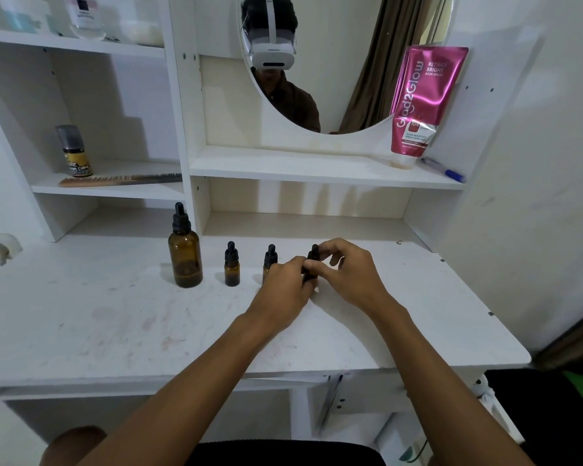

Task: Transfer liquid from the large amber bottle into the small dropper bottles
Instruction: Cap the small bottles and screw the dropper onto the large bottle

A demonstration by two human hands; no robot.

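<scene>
The large amber bottle (184, 255) stands upright on the white table (115, 324) with its black dropper cap on and a little liquid at its base. To its right stand a small dropper bottle (232, 265) and a second small one (270, 258), partly hidden by my left hand (283, 290). The third small dropper bottle (312, 264) is held between both hands: my left hand grips its body, and my right hand (350, 270) pinches its black cap.
White shelves rise behind the table, with a round mirror (334, 62). A pink tube (421, 102) and a blue pen (445, 171) sit on the middle shelf. A comb (115, 179) and a small spray can (74, 153) lie on the left shelf.
</scene>
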